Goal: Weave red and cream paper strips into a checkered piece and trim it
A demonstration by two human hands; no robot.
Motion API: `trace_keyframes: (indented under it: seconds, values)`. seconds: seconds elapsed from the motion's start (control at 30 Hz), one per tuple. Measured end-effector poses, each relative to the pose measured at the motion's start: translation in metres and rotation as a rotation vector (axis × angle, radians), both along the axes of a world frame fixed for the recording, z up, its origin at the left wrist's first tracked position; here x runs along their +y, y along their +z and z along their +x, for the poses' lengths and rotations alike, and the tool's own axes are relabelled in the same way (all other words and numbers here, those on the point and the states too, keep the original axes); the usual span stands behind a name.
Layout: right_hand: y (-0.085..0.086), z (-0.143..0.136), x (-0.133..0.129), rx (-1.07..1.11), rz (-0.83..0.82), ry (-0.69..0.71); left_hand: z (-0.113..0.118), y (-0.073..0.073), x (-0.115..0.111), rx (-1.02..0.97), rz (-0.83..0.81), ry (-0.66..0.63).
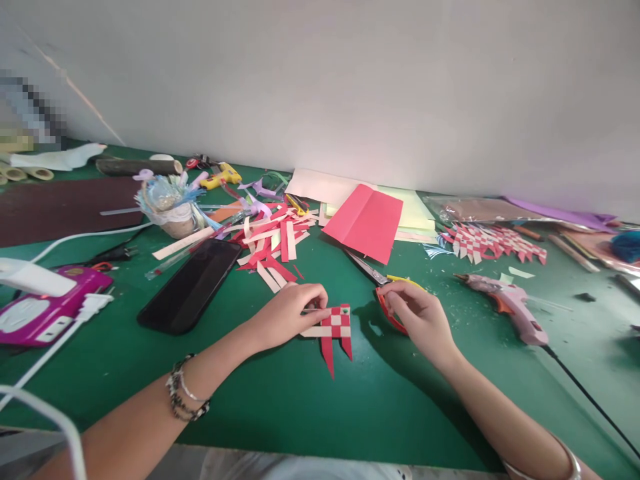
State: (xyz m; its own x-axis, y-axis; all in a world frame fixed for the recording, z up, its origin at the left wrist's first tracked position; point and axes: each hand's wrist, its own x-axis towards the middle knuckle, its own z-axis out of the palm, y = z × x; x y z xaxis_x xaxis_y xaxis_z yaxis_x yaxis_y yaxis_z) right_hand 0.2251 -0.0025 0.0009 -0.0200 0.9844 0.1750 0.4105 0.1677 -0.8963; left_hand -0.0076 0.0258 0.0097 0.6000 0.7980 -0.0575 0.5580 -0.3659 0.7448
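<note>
Counter, lower centre: plain green. Woven paper piece, centre: red-and-cream check, one green dot at its upper right corner, tails plain red. Scissors, right of centre: silver blades, red and yellow handles. Folded sheet, upper right of centre: solid red. Paper strips, centre: mixed red and cream. Phone, left: black. Glue gun, right: pale pink, orange trigger.

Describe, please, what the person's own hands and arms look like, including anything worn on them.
The left hand and right hand are ungloved, with no sleeves visible. The left wrist wears a dark-and-light beaded bracelet and a thin silvery bangle; the right arm has a pale band, perhaps another bangle.
</note>
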Motion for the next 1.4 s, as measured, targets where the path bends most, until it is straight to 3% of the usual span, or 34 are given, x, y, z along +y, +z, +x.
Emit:
trace_keyframes:
  seconds: [0.13, 0.33, 0.53, 0.8, 0.93, 1.17, 1.4]
  values:
    - [0.001, -0.001, 0.001, 0.105, -0.056, 0.031, -0.003, 0.005, 0.003, -0.251, -0.137, 0.170]
    - [-0.002, -0.008, -0.003, 0.098, -0.180, 0.249, 0.002, 0.007, 0.001, -0.596, -0.361, 0.333]
    - [-0.001, -0.017, -0.007, 0.133, -0.174, 0.330, 0.012, 0.007, -0.009, -0.756, -0.571, 0.356]
    - [0.006, -0.032, -0.013, 0.217, -0.199, 0.248, 0.023, 0.008, -0.021, -0.792, -0.722, 0.310]
    - [0.006, -0.032, -0.014, 0.247, -0.223, 0.214, 0.024, 0.006, -0.022, -0.756, -0.662, 0.286]
    - [-0.002, -0.031, -0.015, 0.191, -0.247, 0.241, 0.015, 0.003, -0.013, -0.542, -0.358, 0.314]
    - [-0.010, -0.031, -0.015, 0.116, -0.234, 0.269, 0.013, 0.005, -0.013, -0.439, -0.271, 0.308]
